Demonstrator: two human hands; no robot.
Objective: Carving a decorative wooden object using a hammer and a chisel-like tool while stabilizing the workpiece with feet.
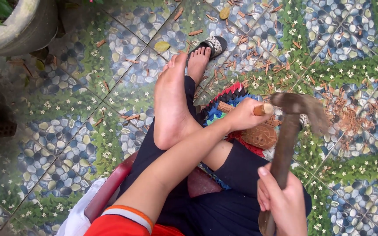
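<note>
My left hand is closed around a short wooden-handled chisel, held over a carved brown wood piece that rests on a red and blue woven mat. My right hand grips the handle of a hammer, whose blurred head is just right of the chisel's butt end. My bare foot lies crossed over my knee; the other foot is in a black sandal on the tiles.
I sit on a low red stool. The floor is pebble-patterned tile strewn with wood chips and dry leaves. A large concrete plant pot stands at the top left.
</note>
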